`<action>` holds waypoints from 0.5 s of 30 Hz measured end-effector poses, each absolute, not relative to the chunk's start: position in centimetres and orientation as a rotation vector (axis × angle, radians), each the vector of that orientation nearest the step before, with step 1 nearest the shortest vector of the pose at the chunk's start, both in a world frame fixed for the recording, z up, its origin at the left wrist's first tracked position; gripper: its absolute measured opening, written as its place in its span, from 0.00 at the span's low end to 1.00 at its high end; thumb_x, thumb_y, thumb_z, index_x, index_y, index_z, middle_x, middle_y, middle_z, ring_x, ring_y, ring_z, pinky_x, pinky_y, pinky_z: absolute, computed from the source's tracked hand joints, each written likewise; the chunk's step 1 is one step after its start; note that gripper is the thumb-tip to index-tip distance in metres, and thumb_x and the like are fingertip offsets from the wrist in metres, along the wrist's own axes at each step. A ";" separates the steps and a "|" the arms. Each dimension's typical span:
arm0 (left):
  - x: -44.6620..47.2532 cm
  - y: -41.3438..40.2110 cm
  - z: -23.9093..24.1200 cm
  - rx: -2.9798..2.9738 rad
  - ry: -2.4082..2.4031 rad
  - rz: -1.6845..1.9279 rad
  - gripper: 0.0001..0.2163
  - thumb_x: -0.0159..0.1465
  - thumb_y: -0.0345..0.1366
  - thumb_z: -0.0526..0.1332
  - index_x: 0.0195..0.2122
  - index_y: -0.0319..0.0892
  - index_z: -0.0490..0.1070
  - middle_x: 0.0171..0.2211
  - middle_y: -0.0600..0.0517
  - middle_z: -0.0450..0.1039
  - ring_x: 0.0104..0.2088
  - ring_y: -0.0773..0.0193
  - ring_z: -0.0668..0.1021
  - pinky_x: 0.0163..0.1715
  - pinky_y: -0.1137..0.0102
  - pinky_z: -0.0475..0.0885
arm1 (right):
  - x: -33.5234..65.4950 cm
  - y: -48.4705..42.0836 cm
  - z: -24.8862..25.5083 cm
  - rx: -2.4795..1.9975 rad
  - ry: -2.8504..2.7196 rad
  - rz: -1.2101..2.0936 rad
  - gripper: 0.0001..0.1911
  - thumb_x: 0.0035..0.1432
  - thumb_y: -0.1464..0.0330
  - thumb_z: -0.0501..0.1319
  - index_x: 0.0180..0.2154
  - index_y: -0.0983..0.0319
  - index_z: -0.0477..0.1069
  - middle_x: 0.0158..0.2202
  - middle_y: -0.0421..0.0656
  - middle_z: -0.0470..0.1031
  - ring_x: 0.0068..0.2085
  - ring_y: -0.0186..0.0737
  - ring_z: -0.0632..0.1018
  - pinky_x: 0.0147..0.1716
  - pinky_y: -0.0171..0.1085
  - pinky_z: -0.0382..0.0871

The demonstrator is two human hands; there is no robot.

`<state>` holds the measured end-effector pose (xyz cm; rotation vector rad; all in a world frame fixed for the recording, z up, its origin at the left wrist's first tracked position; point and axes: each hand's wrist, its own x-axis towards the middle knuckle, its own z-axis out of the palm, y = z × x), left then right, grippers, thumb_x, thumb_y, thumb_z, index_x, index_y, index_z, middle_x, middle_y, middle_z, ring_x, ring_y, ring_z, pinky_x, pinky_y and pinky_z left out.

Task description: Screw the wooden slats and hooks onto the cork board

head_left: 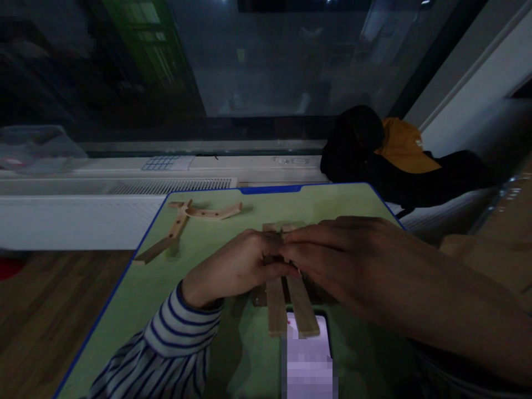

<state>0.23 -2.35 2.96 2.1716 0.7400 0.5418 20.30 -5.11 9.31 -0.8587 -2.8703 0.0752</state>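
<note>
Pinching two wooden slats [286, 299] at table [233, 354] centre, my left hand [233, 269] and right hand [332, 252] close fingers on them; light, stiff, best gripped mid-length. Spare pieces [187, 224] at ten o'clock.

Two hands are seen over the green bench [174, 310]: one left hand [233, 269] and one right hand [332, 249], both laid on the slats. Two parallel wooden slats [276, 305] are counted there, with one darker cross piece [260, 299] beneath them. Beyond the slats, two loose wooden parts are counted: one straight bar [164, 241] and one curved piece [214, 212]. Just nearer than the slats, one phone [310, 354] is counted. Beyond the bench, one orange cap [403, 147] is seen.
</note>
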 end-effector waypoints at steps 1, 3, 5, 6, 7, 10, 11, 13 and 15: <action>0.2 -2.4 3.0 2.182 0.742 0.522 0.08 0.65 0.33 0.58 0.29 0.39 0.75 0.33 0.53 0.77 0.35 0.66 0.77 0.36 0.74 0.69 | 20.3 -5.1 9.4 -0.874 -2.879 0.084 0.14 0.62 0.72 0.56 0.50 0.59 0.67 0.49 0.41 0.73 0.44 0.38 0.76 0.42 0.40 0.71; 0.3 -2.4 3.1 2.203 0.751 0.486 0.08 0.65 0.33 0.57 0.33 0.40 0.75 0.35 0.52 0.78 0.37 0.65 0.77 0.38 0.73 0.69 | 20.4 -5.1 9.4 -0.911 -2.889 0.049 0.14 0.62 0.73 0.56 0.49 0.59 0.68 0.47 0.42 0.75 0.42 0.39 0.76 0.42 0.41 0.71; 0.4 -2.5 3.1 2.210 0.750 0.458 0.08 0.66 0.31 0.56 0.36 0.40 0.75 0.37 0.51 0.78 0.38 0.64 0.77 0.38 0.73 0.69 | 20.4 -5.1 9.5 -0.937 -2.888 -0.027 0.13 0.61 0.73 0.57 0.48 0.60 0.69 0.46 0.43 0.75 0.40 0.40 0.77 0.40 0.42 0.72; 0.4 -2.5 3.0 2.208 0.742 0.449 0.08 0.66 0.30 0.56 0.36 0.40 0.75 0.38 0.51 0.78 0.39 0.65 0.77 0.39 0.73 0.69 | 20.5 -5.2 9.5 -0.946 -2.884 -0.061 0.13 0.61 0.73 0.57 0.48 0.60 0.69 0.45 0.44 0.75 0.39 0.41 0.77 0.38 0.42 0.72; 0.5 -2.5 3.0 2.207 0.732 0.438 0.08 0.66 0.29 0.56 0.37 0.40 0.75 0.39 0.51 0.78 0.40 0.65 0.78 0.39 0.73 0.69 | 20.5 -5.2 9.5 -0.955 -2.882 -0.083 0.13 0.60 0.72 0.58 0.47 0.60 0.70 0.44 0.44 0.76 0.38 0.42 0.77 0.37 0.42 0.72; 0.5 -2.6 3.0 2.203 0.726 0.427 0.07 0.65 0.26 0.56 0.36 0.40 0.75 0.38 0.51 0.78 0.39 0.65 0.78 0.38 0.74 0.69 | 20.5 -5.5 9.5 -0.969 -2.878 -0.111 0.13 0.59 0.71 0.59 0.47 0.60 0.69 0.42 0.43 0.76 0.36 0.42 0.78 0.33 0.42 0.73; 0.4 -2.6 3.0 2.198 0.736 0.431 0.07 0.65 0.27 0.57 0.35 0.40 0.75 0.37 0.52 0.78 0.38 0.66 0.78 0.37 0.74 0.68 | 20.5 -5.5 9.5 -0.967 -2.880 -0.119 0.13 0.59 0.71 0.60 0.47 0.60 0.69 0.42 0.43 0.76 0.36 0.43 0.78 0.32 0.43 0.73; 0.4 -2.6 3.0 2.190 0.762 0.448 0.05 0.64 0.29 0.59 0.35 0.40 0.75 0.35 0.53 0.78 0.35 0.66 0.78 0.34 0.75 0.68 | 20.3 -5.6 9.6 -0.943 -2.874 -0.137 0.13 0.58 0.71 0.61 0.46 0.60 0.69 0.42 0.43 0.76 0.36 0.43 0.78 0.32 0.43 0.73; 0.3 -2.5 3.1 2.197 0.792 0.459 0.03 0.62 0.31 0.61 0.34 0.40 0.75 0.33 0.54 0.77 0.32 0.67 0.77 0.32 0.75 0.67 | 20.2 -5.6 9.6 -0.933 -2.875 -0.128 0.11 0.57 0.72 0.61 0.44 0.60 0.69 0.41 0.42 0.76 0.35 0.42 0.77 0.32 0.43 0.73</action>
